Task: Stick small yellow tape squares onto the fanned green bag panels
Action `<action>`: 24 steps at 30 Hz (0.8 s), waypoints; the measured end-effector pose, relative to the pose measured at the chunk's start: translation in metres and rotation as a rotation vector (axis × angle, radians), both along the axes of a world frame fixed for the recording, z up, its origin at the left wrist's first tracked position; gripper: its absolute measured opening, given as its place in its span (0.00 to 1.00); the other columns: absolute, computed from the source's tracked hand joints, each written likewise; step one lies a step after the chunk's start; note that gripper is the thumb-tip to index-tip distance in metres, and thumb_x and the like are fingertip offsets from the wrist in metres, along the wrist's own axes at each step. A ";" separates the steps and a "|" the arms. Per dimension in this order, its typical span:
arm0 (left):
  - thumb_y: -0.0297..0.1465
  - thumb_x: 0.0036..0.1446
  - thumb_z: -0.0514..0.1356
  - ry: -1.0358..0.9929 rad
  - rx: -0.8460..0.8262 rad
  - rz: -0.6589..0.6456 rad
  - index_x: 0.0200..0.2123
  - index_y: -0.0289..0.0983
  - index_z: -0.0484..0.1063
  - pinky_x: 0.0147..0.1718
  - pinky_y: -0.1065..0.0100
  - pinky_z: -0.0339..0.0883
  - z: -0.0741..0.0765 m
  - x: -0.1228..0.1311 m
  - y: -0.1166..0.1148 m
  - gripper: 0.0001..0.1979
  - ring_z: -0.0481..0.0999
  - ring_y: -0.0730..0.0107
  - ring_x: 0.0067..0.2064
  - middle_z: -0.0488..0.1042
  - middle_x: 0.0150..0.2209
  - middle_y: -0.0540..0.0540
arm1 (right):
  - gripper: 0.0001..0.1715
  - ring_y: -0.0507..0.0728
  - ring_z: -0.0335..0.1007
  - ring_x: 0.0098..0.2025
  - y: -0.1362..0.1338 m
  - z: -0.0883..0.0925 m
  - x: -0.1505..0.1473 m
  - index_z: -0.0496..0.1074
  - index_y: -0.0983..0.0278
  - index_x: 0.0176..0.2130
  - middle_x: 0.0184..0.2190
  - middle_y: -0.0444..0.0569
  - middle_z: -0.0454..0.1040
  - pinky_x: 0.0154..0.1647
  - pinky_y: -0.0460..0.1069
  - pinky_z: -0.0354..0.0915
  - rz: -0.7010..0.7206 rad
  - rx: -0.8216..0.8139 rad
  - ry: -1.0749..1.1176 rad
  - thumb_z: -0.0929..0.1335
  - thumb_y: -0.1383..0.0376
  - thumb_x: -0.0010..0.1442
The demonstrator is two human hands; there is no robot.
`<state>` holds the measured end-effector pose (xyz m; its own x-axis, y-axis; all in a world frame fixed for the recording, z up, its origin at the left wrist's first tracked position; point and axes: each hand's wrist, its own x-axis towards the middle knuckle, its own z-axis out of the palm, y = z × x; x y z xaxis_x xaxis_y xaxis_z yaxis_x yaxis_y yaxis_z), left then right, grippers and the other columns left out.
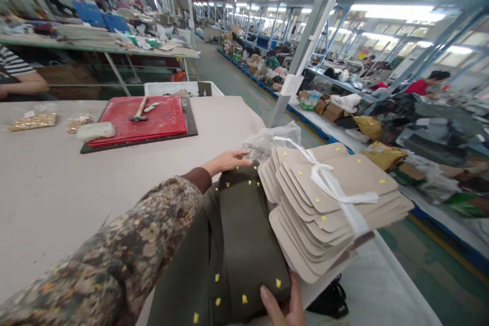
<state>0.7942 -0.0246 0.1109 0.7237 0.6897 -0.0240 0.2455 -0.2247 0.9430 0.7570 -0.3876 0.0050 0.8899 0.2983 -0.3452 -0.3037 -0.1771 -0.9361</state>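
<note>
A stack of dark olive, leather-like sheets with small yellow marks lies in front of me, its top pieces bowed lengthwise. My left hand rests at the far end of this stack, fingers stretched out to the right; its palm side is hidden. At the near end, my right hand grips the edge, thumb on top and fingers along the side. Close on the right sits a thick pile of beige panels with rounded corners and yellow marks, tied with a white strip.
Farther back on the table are a red board with a hammer, a pale block and bags of gold-coloured parts. A clear plastic bag lies behind the pile. A metal post rises beyond the table.
</note>
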 end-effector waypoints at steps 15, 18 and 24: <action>0.47 0.49 0.61 -0.005 -0.049 -0.122 0.49 0.34 0.72 0.49 0.61 0.67 -0.054 -0.052 -0.022 0.28 0.74 0.59 0.47 0.75 0.48 0.43 | 0.48 0.69 0.55 0.63 0.011 0.029 0.030 0.63 0.70 0.59 0.59 0.59 0.66 0.64 0.58 0.47 0.087 -0.255 -0.241 0.67 0.43 0.50; 0.48 0.50 0.60 -0.036 -0.046 -0.065 0.49 0.34 0.72 0.52 0.61 0.65 -0.058 -0.058 -0.026 0.28 0.73 0.59 0.49 0.75 0.49 0.43 | 0.49 0.69 0.52 0.64 0.011 0.029 0.038 0.63 0.70 0.59 0.59 0.58 0.65 0.65 0.58 0.45 0.135 -0.311 -0.292 0.68 0.42 0.49; 0.47 0.52 0.60 -0.084 -0.047 -0.035 0.50 0.36 0.73 0.56 0.59 0.60 -0.058 -0.062 -0.029 0.27 0.71 0.57 0.53 0.74 0.51 0.43 | 0.48 0.68 0.50 0.65 0.013 0.023 0.042 0.62 0.71 0.60 0.59 0.58 0.65 0.66 0.60 0.44 0.084 -0.312 -0.365 0.69 0.45 0.50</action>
